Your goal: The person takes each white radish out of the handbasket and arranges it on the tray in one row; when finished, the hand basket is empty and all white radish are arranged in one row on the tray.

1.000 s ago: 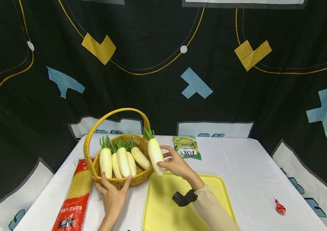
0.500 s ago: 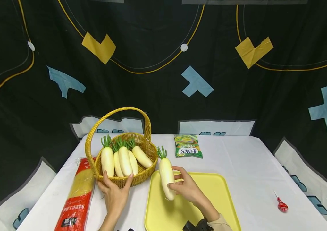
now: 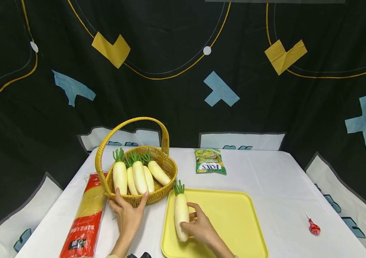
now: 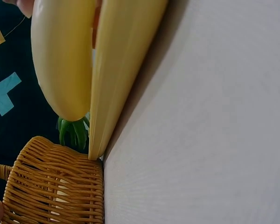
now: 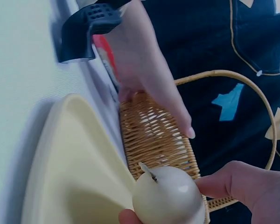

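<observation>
My right hand (image 3: 201, 226) pinches a white radish (image 3: 181, 216) with a green leafy top. The radish is over the left part of the yellow tray (image 3: 225, 218); in the left wrist view the radish (image 4: 63, 60) shows beside the tray's rim (image 4: 126, 60), and whether it touches the tray's floor I cannot tell. Thumb and fingers of my left hand (image 3: 128, 215) hold the near rim of a wicker basket (image 3: 160, 195) with a tall arched handle. Several more radishes (image 3: 140, 177) lie in that basket, green tops toward the back. The right wrist view shows the held radish's tail end (image 5: 165, 196).
Left of the basket lies a long red and yellow plastic packet (image 3: 86, 218). A green candy bag (image 3: 210, 162) sits at the back of the white table (image 3: 286, 200). On the right is a red lollipop (image 3: 314, 228). A black curtain (image 3: 170, 100) hangs behind.
My right hand has carried the radish from the basket's right edge rightward, then down and toward me over the tray. The left hand has stayed at the basket's rim.
</observation>
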{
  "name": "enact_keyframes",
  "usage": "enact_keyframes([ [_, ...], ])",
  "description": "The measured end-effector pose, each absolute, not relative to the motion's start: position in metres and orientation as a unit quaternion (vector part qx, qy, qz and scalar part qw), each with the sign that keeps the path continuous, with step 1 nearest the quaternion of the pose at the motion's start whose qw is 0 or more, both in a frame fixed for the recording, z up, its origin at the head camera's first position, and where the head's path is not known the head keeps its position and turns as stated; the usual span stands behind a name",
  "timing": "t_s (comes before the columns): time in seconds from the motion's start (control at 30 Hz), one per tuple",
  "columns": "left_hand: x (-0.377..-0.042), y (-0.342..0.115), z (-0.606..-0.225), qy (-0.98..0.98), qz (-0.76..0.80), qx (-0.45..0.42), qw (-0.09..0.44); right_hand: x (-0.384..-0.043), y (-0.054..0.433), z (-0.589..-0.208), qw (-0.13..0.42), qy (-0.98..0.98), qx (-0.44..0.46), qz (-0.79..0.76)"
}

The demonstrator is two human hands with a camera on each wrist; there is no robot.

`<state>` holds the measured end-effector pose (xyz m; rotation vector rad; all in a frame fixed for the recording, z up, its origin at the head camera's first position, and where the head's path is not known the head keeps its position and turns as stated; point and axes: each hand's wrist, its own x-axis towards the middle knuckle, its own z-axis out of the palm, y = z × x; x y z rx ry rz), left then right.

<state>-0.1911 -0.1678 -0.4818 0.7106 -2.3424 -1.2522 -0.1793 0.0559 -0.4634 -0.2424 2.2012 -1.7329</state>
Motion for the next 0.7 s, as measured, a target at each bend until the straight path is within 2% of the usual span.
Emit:
enact_keyframes([
  [0.27, -0.191, -0.167, -0.481, -0.835, -0.447, 0.256, 0.193, -0.172, 0.044, -0.472, 0.139, 0.791, -0.088, -0.590],
  [0.7, -0.191, -0.167, -0.483, -0.837, -0.444, 0.253, 0.193, -0.167, 0.041, -0.478, 0.158, 0.794, -0.110, -0.577],
])
